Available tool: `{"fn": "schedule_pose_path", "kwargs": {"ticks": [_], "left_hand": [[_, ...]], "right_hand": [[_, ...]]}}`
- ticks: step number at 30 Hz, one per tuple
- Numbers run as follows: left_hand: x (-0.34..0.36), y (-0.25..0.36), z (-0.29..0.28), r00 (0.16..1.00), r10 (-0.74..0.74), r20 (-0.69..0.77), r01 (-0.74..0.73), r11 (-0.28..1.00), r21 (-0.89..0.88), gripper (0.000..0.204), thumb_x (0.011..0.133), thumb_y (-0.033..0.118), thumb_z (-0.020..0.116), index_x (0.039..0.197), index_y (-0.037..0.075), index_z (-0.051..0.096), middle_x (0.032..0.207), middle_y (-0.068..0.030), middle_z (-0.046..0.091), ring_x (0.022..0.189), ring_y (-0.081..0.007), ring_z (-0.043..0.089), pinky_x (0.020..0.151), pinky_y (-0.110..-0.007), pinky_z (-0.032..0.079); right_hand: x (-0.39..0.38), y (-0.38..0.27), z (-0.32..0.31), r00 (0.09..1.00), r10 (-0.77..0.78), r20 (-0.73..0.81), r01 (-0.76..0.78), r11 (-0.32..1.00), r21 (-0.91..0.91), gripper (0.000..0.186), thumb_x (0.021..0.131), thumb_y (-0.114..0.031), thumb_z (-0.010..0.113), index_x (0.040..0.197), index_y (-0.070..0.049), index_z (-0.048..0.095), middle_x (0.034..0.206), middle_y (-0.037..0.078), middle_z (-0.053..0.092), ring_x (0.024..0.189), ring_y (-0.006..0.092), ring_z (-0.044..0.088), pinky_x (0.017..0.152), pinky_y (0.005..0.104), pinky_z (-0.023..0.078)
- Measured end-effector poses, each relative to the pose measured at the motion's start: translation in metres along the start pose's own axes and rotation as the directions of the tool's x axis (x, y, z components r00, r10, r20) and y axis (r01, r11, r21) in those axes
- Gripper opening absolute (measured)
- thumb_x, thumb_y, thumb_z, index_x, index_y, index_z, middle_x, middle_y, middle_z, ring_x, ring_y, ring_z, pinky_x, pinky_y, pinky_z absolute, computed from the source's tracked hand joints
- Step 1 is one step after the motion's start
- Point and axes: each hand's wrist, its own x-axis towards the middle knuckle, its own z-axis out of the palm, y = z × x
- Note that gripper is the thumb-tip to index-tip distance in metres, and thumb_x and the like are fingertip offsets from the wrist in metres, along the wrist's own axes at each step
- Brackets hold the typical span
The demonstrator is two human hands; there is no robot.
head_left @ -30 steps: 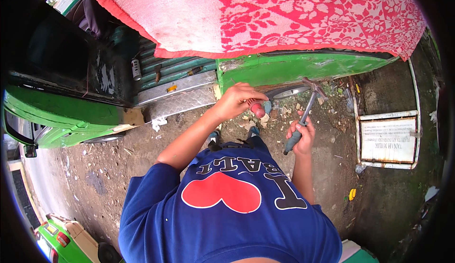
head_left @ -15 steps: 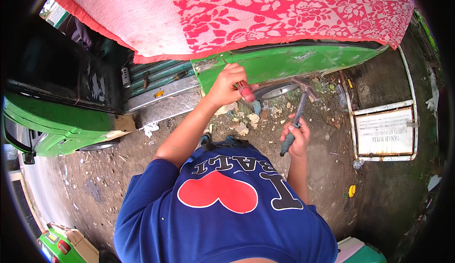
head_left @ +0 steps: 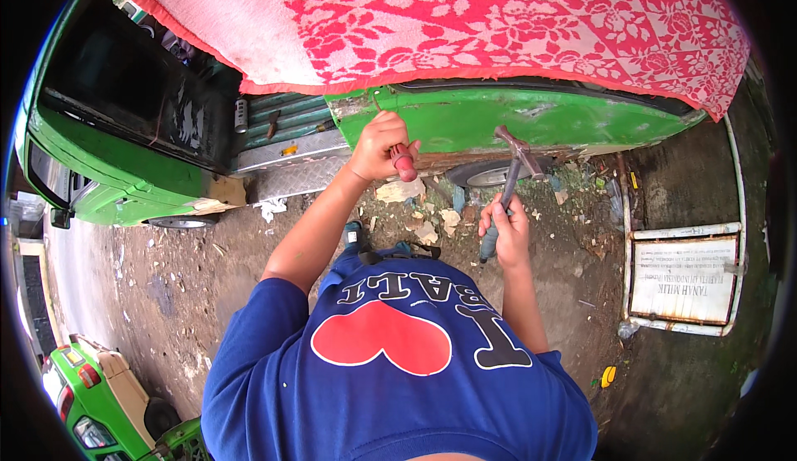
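Observation:
My left hand [head_left: 380, 143] grips a red-handled tool [head_left: 403, 162], its shaft set against the lower edge of the green vehicle panel [head_left: 531, 119]. To the right, my right hand [head_left: 504, 228] holds a hammer [head_left: 508, 175] by its dark handle, head raised just below the panel's rusty bottom edge. Flakes of pale filler [head_left: 427, 220] lie on the dirt beneath both hands. My blue shirt with a red heart [head_left: 382, 345] fills the lower middle.
A red and pink floral blanket [head_left: 498, 21] covers the vehicle's top. The open sliding doorway with a metal step [head_left: 290, 166] is at left. A white-framed sign [head_left: 682, 278] lies on the ground at right. Another green vehicle [head_left: 91, 395] stands at lower left.
The view shifted so the vehicle sits lower and closer. My left hand stays at the panel edge with the red tool; the hammer in my right hand has come up nearer the panel.

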Motion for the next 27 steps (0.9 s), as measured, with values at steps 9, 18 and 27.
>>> {"fn": "schedule_pose_path", "kwargs": {"ticks": [9,18,27], "left_hand": [[0.002,-0.002,-0.001,0.999,-0.016,0.048,0.014,0.999,0.052,0.028,0.065,0.002,0.072,0.060,0.007,0.045,0.059,-0.0064,0.045,0.058,-0.0274,0.047,0.058,-0.037,0.037],[0.004,-0.008,-0.004,0.998,0.020,0.052,-0.022,0.999,0.044,0.030,0.062,-0.001,0.072,0.060,0.008,0.044,0.059,-0.0058,0.043,0.058,-0.0270,0.047,0.056,-0.037,0.036],[0.002,-0.010,-0.005,0.994,0.028,0.104,-0.034,0.998,0.061,0.030,0.065,0.005,0.072,0.059,0.008,0.043,0.060,-0.0070,0.046,0.060,-0.0293,0.048,0.058,-0.040,0.039]], "right_hand": [[-0.002,-0.002,-0.011,0.999,0.039,0.005,-0.039,0.991,0.124,0.019,0.098,-0.022,0.057,0.101,-0.004,0.050,0.071,0.003,0.051,0.058,0.0112,0.051,0.048,0.0266,0.046],[-0.001,0.001,-0.015,0.999,0.052,0.009,-0.052,0.992,0.117,0.021,0.097,-0.022,0.059,0.102,-0.003,0.051,0.069,0.004,0.052,0.056,0.0109,0.050,0.046,0.0263,0.046],[0.003,-0.002,-0.008,0.999,0.042,0.005,-0.043,0.995,0.092,0.022,0.097,-0.023,0.059,0.100,-0.003,0.052,0.068,0.004,0.052,0.055,0.0111,0.051,0.046,0.0266,0.046]]}}
